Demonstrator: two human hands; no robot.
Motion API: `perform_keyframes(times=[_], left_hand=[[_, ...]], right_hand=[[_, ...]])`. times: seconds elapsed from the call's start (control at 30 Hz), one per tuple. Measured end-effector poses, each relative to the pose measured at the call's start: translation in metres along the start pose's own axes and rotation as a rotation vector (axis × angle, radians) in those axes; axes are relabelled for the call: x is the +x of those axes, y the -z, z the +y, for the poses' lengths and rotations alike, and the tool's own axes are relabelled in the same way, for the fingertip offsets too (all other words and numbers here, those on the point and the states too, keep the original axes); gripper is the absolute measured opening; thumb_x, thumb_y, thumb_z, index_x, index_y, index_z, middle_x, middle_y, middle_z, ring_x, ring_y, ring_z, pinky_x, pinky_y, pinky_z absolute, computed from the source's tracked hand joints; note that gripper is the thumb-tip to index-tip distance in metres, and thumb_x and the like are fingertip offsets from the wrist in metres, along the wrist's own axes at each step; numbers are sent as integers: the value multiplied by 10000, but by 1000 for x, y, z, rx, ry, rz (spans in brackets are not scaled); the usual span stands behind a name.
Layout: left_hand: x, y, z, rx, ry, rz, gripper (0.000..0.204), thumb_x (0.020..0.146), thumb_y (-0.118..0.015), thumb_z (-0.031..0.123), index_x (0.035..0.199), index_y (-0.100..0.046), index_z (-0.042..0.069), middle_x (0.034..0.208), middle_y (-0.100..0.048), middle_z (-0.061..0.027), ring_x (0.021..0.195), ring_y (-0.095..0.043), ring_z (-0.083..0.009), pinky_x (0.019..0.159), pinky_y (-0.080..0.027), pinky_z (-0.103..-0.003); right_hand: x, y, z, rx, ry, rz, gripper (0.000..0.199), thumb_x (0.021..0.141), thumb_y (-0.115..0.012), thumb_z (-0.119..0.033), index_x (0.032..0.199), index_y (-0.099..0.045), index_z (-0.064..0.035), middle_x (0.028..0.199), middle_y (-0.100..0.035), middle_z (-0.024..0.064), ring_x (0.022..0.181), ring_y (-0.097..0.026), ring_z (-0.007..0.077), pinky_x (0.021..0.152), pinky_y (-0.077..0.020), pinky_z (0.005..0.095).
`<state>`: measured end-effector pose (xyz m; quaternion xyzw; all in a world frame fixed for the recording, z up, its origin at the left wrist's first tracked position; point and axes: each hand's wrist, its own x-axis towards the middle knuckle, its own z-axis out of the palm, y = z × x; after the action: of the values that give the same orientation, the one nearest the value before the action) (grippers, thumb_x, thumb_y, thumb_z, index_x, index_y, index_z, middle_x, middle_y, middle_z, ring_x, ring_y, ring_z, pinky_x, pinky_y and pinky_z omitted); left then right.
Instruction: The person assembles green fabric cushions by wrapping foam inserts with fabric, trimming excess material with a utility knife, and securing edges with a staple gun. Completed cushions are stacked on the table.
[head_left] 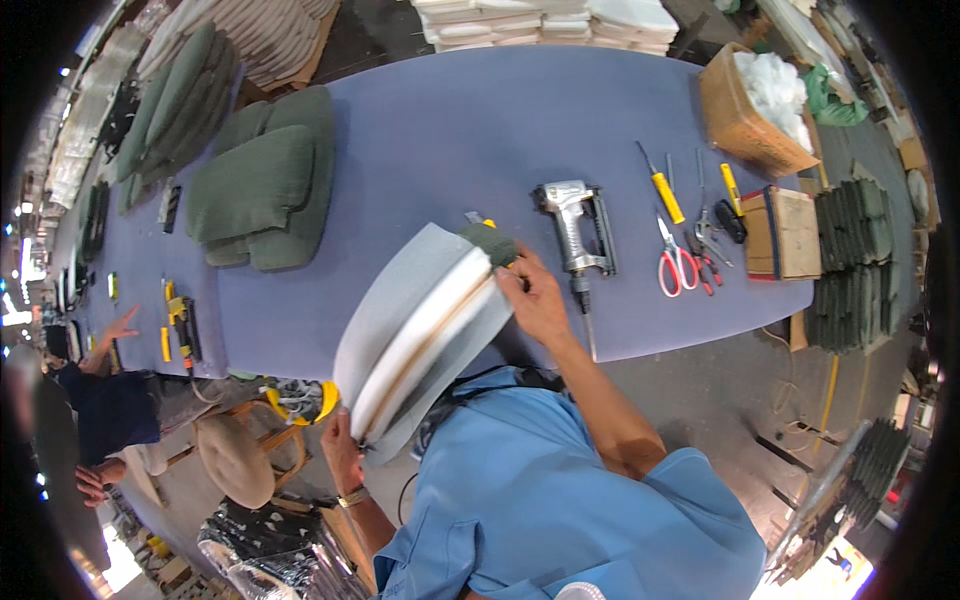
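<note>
White pad (418, 335) with a pale, thin sheet (385, 325) spread along it is held up between two bare hands, at the centre of the view, its upper part over the blue table (430, 130) and its lower end past the near edge. The right hand (533, 297) lies toward 2 o'clock from the pad's middle, thumb and fingers closed on the top corner, just beside a tuft of green fabric (488, 243). The left hand (343, 452) lies toward 7 o'clock, its fingers closed at the bottom end; the exact contact of each fingertip is partly hidden. Most of the pad's length thus spans the gap between the two grips. Its long axis runs from 7 o'clock to 1 o'clock, gently bowed, with the green-tufted end pointing to 1 and a narrow brown strip following the same line. Whether the pad touches the tabletop cannot be told. Toward 2 o'clock from it, near the right hand, lies a silver staple gun (570, 220); farther round, between 2 and 3, are red-handled scissors (676, 265). Stacked green cushions (262, 185) lie between 10 and 11 o'clock.
</note>
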<state>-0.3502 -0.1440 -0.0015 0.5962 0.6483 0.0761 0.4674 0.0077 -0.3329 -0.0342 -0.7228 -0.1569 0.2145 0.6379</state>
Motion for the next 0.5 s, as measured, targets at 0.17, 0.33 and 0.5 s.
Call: perform_keyframes(times=[0.17,0.33,0.5], left_hand=[[-34,18,-19,-33,130,-128,404,1053,-579,416,1026,-737,46,661,-546,22,502,-448,-71,412,-306,-262],[-53,10,11,305,0,-282,418,1044,-576,417,1083,-740,34,692,-674,-79,550,-639,-164,484,-463,-324],[-41,-14,131,794,-460,-60,304,977,-685,261,1196,-724,54,857,-757,-152,740,-737,-332,729,-576,-429]], right_hand=[[-11,7,-20,5,-8,-34,234,1005,-674,-183,879,-639,11,1517,-526,228,1246,-579,203,899,-462,304],[-11,8,-2,10,40,30,247,978,-693,-196,857,-630,9,1423,-602,252,1276,-614,288,909,-485,357],[-11,11,10,88,41,19,241,986,-688,-205,893,-635,12,1462,-575,258,1285,-606,257,947,-474,345]])
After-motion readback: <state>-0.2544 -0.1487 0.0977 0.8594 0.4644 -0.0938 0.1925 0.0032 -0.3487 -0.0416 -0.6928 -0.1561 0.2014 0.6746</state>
